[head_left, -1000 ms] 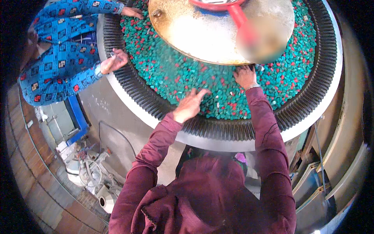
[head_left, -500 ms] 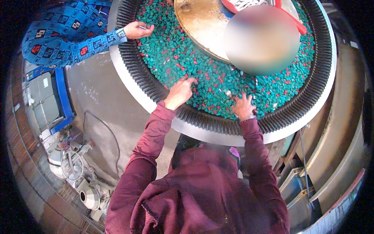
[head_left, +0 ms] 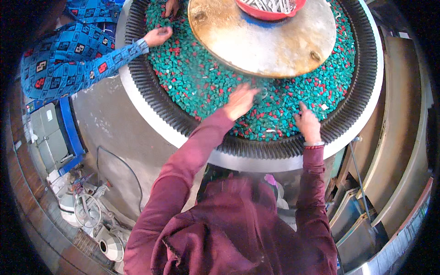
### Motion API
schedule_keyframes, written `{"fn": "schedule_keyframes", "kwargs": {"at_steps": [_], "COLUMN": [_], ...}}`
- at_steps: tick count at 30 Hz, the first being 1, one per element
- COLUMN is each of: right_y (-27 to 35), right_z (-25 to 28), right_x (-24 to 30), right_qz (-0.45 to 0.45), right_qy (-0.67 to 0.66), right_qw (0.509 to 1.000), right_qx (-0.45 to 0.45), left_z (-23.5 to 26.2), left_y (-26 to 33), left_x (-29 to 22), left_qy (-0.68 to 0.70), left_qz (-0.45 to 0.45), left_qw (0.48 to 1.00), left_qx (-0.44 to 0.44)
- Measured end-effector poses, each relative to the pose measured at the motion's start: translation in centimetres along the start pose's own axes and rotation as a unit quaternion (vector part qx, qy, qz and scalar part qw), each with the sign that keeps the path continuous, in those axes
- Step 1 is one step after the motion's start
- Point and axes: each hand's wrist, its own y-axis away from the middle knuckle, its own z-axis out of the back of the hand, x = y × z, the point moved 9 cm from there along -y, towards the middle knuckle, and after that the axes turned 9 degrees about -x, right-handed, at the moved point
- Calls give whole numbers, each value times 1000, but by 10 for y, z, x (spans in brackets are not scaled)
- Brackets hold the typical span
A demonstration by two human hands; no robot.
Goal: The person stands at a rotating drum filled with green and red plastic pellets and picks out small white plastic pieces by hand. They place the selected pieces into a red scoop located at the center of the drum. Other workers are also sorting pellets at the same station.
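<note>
Small green and red chips, like polishing media (head_left: 192,91), fill a large round ribbed bowl (head_left: 261,150). My left hand (head_left: 240,101) reaches over the chips near its front middle; its fingers are smeared by motion, and whether they hold anything cannot be made out. A thin pale piece (head_left: 265,93) lies by its fingertips. To the right, my right hand (head_left: 308,124) is over the chips near the front rim, index finger stretched out and the others partly curled, with nothing visible in it. A small white piece (head_left: 324,107) lies among the chips beside it.
A stained round lid (head_left: 270,55) covers the bowl's centre, bearing a red basin (head_left: 270,14) of metal strips. At left, a co-worker's hand (head_left: 158,36) in a blue sleeve hangs over the chips; another hand (head_left: 171,8) is behind it. Curved panels (head_left: 371,123) stand at right.
My left hand has moved right and farther in. My right hand has shifted right, its fingers less spread. The view has shifted, and the blurred patch over the lid is gone.
</note>
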Motion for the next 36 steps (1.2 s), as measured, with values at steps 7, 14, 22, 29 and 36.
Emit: {"fn": "schedule_keyframes", "kwargs": {"at_steps": [7,14,22,29,36], "right_y": [-86,-55,27,4,-11], "right_z": [-29,-84,-44,-141,-110], "right_x": [35,1,-22,-35,-48], "right_qz": [100,58,96,133,255], "right_qy": [68,118,122,233,253], "right_qw": [993,946,973,952,932], "right_qx": [-1,297,168,148,42], "left_z": [-176,-197,-150,-4,-24], "left_y": [-92,-8,69,50,49], "left_x": [34,-8,-2,19,10], "left_qy": [46,94,70,21,-172], "left_qz": [-64,-87,-1,58,-30], "left_qw": [962,842,750,893,974], "left_qx": [262,525,657,446,145]}}
